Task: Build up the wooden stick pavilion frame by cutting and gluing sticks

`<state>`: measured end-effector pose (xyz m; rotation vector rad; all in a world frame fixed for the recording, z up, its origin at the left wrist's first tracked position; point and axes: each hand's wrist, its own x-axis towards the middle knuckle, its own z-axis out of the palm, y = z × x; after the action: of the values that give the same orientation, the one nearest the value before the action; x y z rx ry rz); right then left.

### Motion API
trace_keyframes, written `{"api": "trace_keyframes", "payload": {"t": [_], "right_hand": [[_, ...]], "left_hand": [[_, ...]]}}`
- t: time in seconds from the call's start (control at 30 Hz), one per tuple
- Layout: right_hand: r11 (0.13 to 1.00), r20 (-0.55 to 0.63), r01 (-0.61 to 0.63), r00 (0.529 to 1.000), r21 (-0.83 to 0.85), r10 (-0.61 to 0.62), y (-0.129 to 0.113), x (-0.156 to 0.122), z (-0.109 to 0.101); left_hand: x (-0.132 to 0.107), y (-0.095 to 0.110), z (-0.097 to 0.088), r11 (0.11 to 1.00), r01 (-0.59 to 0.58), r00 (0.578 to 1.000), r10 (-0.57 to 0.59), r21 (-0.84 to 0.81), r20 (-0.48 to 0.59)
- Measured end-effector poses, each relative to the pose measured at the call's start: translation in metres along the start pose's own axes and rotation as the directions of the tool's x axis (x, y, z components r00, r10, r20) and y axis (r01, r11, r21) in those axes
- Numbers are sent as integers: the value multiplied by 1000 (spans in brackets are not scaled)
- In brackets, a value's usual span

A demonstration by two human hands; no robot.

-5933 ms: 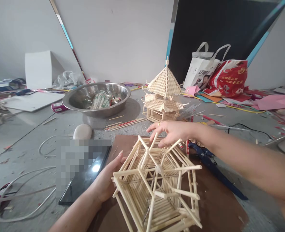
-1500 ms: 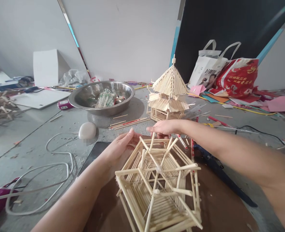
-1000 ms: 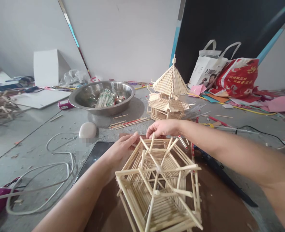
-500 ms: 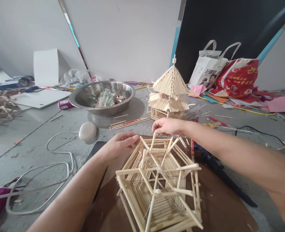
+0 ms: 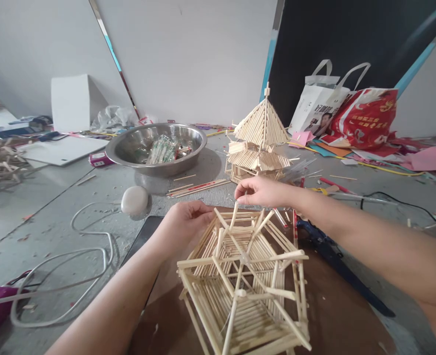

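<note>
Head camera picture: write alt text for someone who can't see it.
The left hand holds the far rim of a stick frame while the right hand pinches a spoke tip. A stick pagoda and a steel bowl stand behind.

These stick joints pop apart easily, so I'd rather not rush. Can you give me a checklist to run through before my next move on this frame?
1. Left hand grips the stick frame at its far-left edge: ok.
2. Right hand pinches the tip of the raised stick: ok.
3. Frame rests on the brown board: ok.
4. Joints at the hub are firm: cannot tell.
5. Room beside the frame: the dark blue tool lies close on the right and the phone lies by the left forearm: not ok.
</note>
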<state>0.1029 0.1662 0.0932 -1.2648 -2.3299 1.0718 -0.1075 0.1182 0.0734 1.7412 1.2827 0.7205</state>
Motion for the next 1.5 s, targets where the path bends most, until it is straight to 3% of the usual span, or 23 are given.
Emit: {"api": "trace_keyframes", "payload": {"t": [0.1,0.23,0.4,0.57,0.7,0.9,1.07,1.27,1.5], "right_hand": [[998,40,58,998,-33,-57,-6,-6,-1],[998,198,0,980,-60,12,-6,-5,-2],[995,354,-19,934,-101,54,0,2,0],[952,367,68,929,-298,49,-9,5,4],[891,428,119,899,-438,90,-21,10,5],[794,397,222,917,-565,26,-30,13,11],[772,383,268,923,-577,-34,-31,9,13],[813,365,258,929,-522,-60,-28,12,13],[879,343,147,939,-454,20,-27,16,10]], "left_hand": [[-1,-2,0,979,-47,996,61,199,-64],[-1,-3,-1,942,-40,991,79,332,-104],[1,-2,-1,943,-3,985,61,333,-161],[2,-5,1,952,11,986,40,306,-161],[3,-6,2,960,14,990,25,280,-137],[3,-4,3,966,12,993,19,260,-118],[3,-6,2,970,2,993,26,245,-111],[4,-6,3,972,-8,994,33,233,-105],[3,-4,4,972,-12,995,35,234,-91]]}}
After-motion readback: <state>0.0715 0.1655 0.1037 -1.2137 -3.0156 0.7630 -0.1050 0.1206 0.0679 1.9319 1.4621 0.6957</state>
